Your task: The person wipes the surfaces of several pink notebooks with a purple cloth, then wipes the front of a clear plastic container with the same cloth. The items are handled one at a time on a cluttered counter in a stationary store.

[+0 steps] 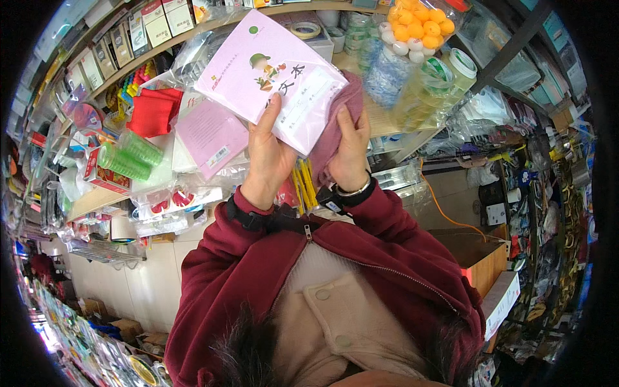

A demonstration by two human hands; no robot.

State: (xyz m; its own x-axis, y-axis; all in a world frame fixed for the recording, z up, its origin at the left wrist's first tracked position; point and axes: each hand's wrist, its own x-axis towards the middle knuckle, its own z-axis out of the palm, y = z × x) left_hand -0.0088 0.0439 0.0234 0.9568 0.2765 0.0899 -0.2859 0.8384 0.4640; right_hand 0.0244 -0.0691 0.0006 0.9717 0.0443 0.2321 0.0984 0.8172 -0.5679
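Observation:
A stack of pink exercise books in clear plastic wrap (261, 63) is held up before me, its cover showing a cartoon child. My left hand (271, 150) grips its lower left edge, thumb on the cover. My right hand (350, 145) is closed on a mauve cloth (331, 140), which lies against the right edge of the stack. Behind my left hand, another pink exercise book (213, 135) lies back side up. Yellow pens or sticks in packaging (303, 184) are partly seen below the stack.
Red folded cloth (152, 111) and green plastic cup stacks (130, 155) lie at the left. Tape rolls (430, 87) and a jar of orange and white balls (418, 24) stand at the upper right. An orange cable (433, 193) hangs at the right, near a wooden box (483, 266).

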